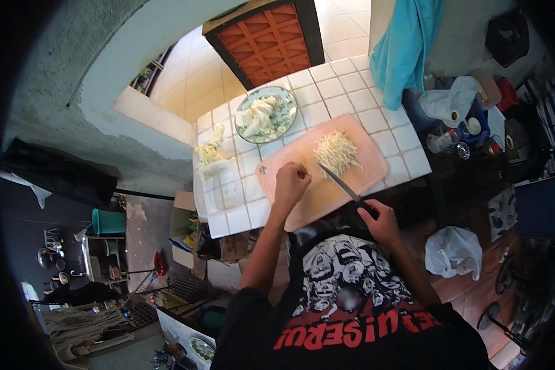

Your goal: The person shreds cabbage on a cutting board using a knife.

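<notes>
My right hand (380,218) grips the black handle of a kitchen knife (344,186), whose blade tip touches the near left side of a heap of thin pale shreds (336,152). The heap lies on a pink cutting board (323,208). Over the board's left part, my left hand (294,178) is curled with fingertips together; whether it holds something small cannot be seen. Beyond the board stands a green-patterned plate (290,99) with pale vegetable pieces (263,113) on it. At the counter's left lie yellowish leafy scraps (210,150) beside a clear plastic container (236,185).
The white tiled counter (347,83) carries the board. A turquoise cloth (404,51) hangs over its far right corner. To the right are plastic bags, jars and a blue basket (478,134). A white plastic bag (453,252) lies lower right; a cardboard box (183,231) stands at left.
</notes>
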A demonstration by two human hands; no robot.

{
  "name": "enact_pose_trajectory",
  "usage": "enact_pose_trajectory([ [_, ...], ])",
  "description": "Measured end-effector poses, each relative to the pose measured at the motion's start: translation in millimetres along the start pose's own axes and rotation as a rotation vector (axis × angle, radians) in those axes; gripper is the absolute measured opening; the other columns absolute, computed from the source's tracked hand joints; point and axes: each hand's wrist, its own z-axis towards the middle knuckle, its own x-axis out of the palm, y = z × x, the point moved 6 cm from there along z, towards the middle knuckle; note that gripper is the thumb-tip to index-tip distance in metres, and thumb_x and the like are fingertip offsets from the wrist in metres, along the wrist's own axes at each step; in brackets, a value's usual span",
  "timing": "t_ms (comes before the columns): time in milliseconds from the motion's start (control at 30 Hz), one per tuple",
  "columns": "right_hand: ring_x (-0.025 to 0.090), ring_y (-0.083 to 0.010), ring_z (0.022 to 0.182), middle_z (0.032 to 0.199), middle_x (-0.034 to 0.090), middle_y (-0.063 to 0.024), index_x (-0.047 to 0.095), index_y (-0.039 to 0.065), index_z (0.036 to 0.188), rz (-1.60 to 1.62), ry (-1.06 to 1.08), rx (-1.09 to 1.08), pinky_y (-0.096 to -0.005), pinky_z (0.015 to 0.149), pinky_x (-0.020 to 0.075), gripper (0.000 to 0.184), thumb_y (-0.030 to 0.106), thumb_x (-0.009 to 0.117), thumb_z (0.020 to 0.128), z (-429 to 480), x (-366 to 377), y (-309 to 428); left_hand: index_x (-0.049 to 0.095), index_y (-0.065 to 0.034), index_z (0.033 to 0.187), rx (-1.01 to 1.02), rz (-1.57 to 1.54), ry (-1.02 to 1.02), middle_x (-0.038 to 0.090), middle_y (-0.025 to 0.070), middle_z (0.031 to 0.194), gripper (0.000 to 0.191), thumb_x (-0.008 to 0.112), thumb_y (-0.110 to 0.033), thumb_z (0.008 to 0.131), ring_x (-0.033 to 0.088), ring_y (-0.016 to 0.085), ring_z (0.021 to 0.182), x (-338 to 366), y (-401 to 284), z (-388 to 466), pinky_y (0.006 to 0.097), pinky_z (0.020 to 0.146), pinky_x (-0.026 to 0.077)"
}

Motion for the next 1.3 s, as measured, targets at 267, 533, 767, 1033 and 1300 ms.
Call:
enact_pose_trajectory([
  [267,0.071,-0.0247,0.086,0.094,0.075,-0.019,0.071,-0.004,0.112,0.016,0.037,0.028,-0.0365,0.081,0.0543,0.037,0.026,0.077,0.091,1.6,-4.1,8.0,0.078,0.0016,0.091,-0.177,-0.42,-0.171,0.074,0.005,0.077,0.01,0.075,-0.004,0.084,0.066,0.009,0.069,-26.9,38.3,61.2,0.0237,0.064,0.052],
  [533,0.073,-0.0375,0.106,0.105,0.075,-0.0245,0.071,-0.002,0.117,-0.003,0.05,0.023,-0.0425,0.091,0.0555,0.042,0.032,0.074,0.094,15.1,-10.0,26.8,0.078,0.0007,0.089,-0.036,-0.217,-0.376,0.076,0.011,0.076,0.012,0.077,-0.011,0.085,0.071,0.017,0.068,-52.6,52.9,162.5,0.0302,0.068,0.056],
  [767,0.072,-0.0391,0.105,0.107,0.074,-0.025,0.071,-0.002,0.118,-0.015,0.012,0.043,-0.0424,0.09,0.0557,0.041,0.031,0.074,0.094,11.9,-16.7,12.7,0.078,0.0016,0.097,-0.036,-0.171,-0.32,0.077,0.0137,0.081,0.014,0.073,-0.01,0.089,0.074,0.02,0.074,-60.0,37.4,148.7,0.0331,0.072,0.057],
  [1033,0.072,-0.0384,0.106,0.109,0.075,-0.0235,0.07,-0.001,0.12,-0.016,-0.006,0.043,-0.0417,0.091,0.0557,0.042,0.032,0.073,0.095,17.2,-16.0,6.6,0.072,0.0025,0.117,0.142,-0.076,0.35,0.07,0.0126,0.101,0.034,0.08,-0.012,0.087,0.068,0.021,0.088,-19.1,-3.0,26.4,0.0324,0.075,0.056],
  [1300,0.073,-0.0379,0.104,0.108,0.075,-0.024,0.07,-0.003,0.117,0.011,0.057,-0.039,-0.0406,0.091,0.0558,0.041,0.031,0.074,0.094,12.7,-1.3,23.9,0.07,0.0035,0.098,0.163,0.143,-0.015,0.064,0.0185,0.095,0.015,0.071,-0.006,0.088,0.064,0.037,0.094,5.3,-32.9,-24.5,0.0444,0.085,0.053],
])
